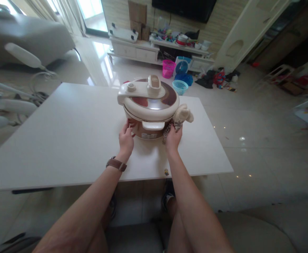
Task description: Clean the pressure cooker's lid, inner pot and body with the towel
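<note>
An electric pressure cooker [150, 105] stands on the white table [72, 137], its cream lid closed over a brown body. A knob and a raised handle sit on top of the lid, and a cream side grip faces me. Against the lower left of the body rest the fingers of my left hand [126, 138], spread apart, with a brown-strapped watch [116, 164] on that wrist. On the cooker's right side, my right hand [174, 137] is closed around a bunched beige and brown cloth [181, 116], pressed to the body. Part of the cloth is hidden behind my fingers.
A small sticker-like figure [166, 172] lies near the table's front edge. Beyond the table are a light blue basket [180, 87], a pink basket [168, 69] and a cluttered white cabinet [143, 54]. White-armed equipment [22, 54] stands at left.
</note>
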Demonstrator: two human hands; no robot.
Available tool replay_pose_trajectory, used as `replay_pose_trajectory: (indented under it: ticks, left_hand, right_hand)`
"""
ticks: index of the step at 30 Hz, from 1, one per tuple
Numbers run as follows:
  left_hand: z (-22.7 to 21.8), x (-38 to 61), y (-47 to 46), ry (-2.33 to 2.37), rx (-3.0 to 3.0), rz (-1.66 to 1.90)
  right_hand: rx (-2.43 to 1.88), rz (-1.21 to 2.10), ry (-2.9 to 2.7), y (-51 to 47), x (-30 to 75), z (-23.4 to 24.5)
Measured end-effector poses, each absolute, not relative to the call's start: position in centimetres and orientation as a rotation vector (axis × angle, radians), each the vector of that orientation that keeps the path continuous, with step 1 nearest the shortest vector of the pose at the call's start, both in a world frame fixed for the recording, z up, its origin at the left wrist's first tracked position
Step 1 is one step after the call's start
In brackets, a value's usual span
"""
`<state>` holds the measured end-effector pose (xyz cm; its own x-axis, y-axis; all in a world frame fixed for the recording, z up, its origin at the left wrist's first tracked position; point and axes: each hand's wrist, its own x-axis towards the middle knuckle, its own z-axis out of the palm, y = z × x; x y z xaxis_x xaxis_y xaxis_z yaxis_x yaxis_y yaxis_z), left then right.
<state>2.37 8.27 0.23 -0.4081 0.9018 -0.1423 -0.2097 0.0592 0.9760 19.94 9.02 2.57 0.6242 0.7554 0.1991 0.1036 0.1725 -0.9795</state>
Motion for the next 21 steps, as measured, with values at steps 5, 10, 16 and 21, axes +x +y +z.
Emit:
replay_pose_trajectory:
  ticks: [5,10,16,21]
  left_hand:
    - [0.6,2.8,8.2,1.429,0.739,1.523]
    - [0.6,3.0,8.1,1.441,0.732,1.535]
    - [0.2,2.7,8.2,1.434,0.746,1.508]
    - [0.2,2.8,8.1,1.408,0.750,1.540]
  right_hand:
    - [-1.374,0.529,-0.773,6.2,16.3,2.2]
    - [-1.360,0.522,-0.718,6.4,15.6,2.3]
    - [-1.304,0.594,-0.662,7.9,18.0,2.3]
    - [-1.295,0.652,-0.619,6.0,15.3,1.7]
